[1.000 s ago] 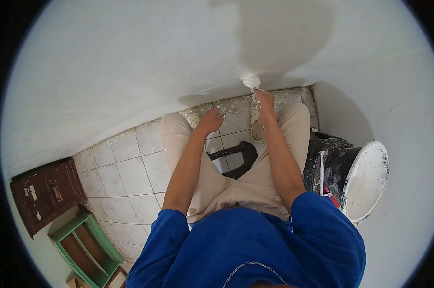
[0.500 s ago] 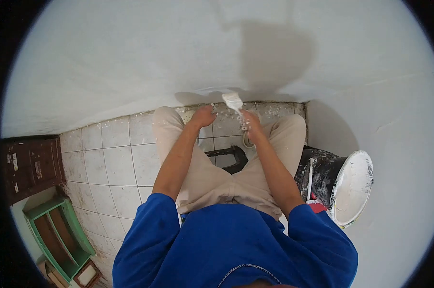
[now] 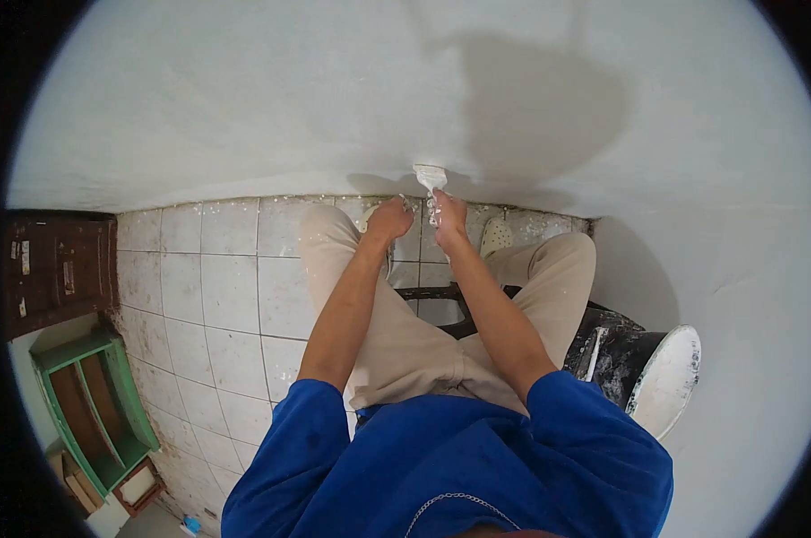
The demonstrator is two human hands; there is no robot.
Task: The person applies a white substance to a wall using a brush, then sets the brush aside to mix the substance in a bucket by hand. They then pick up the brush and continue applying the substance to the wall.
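Seated low against a freshly whitened wall (image 3: 244,108), I grip a paint-caked brush (image 3: 431,184) in my right hand (image 3: 448,218), fingers wrapped round its handle, bristles pressed to the wall's foot just above the tiled floor (image 3: 226,287). My left hand (image 3: 390,220) sits just beside the right, curled loosely on my knee; whether it holds anything I cannot tell. The brush's long axis runs away from my right hand, handle toward me, bristle end pointing at the wall, near square to it. The risk, as I judge it: this low, a loaded brush could drag onto the already spattered tiles, or drip down the handle onto my fingers. Behind my right elbow stands a paint-smeared black bucket (image 3: 616,363) with its white lid (image 3: 664,381) leaning against it, near enough for a careless elbow to knock it. Well off to my left stand a green shelf unit (image 3: 87,403) and a brown cabinet (image 3: 56,269).
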